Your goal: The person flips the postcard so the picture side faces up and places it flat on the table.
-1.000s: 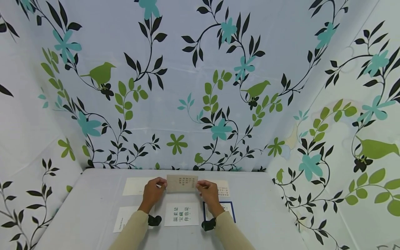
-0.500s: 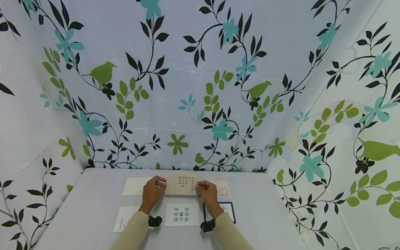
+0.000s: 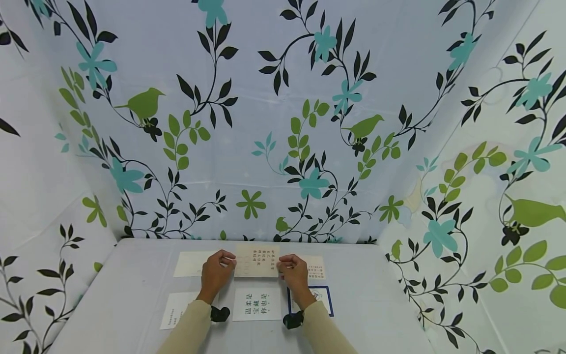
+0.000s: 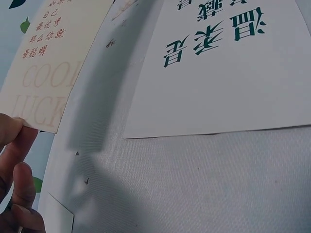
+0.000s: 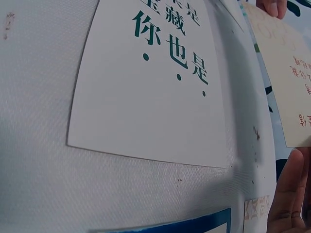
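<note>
Cream card (image 3: 258, 261), one: raised above table (image 3: 110, 305), beyond white card (image 3: 258, 304). Left hand (image 3: 215, 275): pinching its left edge. Right hand (image 3: 295, 276): pinching its right edge. Step in hand, apparently: positioning the card. Next move likely calls for level lowering, then release at both edges.

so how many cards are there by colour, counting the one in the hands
Cream cards: 3
Blue-bordered white card: 1
Other white cards: 2
Total: 6
</note>
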Demonstrator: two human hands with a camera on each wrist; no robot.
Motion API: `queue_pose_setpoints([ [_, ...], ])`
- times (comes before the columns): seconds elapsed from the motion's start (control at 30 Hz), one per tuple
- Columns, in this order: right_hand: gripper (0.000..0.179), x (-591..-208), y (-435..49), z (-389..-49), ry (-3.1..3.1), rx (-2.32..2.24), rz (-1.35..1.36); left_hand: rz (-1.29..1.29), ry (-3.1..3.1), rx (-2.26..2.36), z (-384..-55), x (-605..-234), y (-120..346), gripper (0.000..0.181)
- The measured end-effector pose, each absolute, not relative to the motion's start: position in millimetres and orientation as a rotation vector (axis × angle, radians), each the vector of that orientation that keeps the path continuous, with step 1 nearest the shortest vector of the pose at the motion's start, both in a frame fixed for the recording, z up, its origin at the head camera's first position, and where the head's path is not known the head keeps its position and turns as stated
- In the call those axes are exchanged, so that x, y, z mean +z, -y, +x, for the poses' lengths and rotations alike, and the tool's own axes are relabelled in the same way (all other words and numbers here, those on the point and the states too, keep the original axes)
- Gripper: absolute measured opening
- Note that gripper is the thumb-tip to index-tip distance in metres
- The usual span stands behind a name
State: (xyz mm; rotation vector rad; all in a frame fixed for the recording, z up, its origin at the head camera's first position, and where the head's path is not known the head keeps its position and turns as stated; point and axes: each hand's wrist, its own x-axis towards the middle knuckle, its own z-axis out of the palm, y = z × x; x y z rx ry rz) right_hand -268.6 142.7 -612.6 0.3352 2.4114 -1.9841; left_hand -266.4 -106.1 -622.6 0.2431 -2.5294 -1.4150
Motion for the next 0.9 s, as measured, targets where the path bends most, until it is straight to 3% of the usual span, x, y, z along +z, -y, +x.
queue_pose_setpoints([
  [0.43, 0.015, -614.1, -142.3, -268.3, -2.406, -1.986, 0.350, 0.212, 2.522, -1.442, -263.2, -622.6, 108.0, 0.019],
  [0.9, 0.048, -618.7, -144.5, -269.1, -2.383, -1.919, 0.250, 0.160, 2.596, -1.528, -261.2, -617.3, 109.6, 0.048],
])
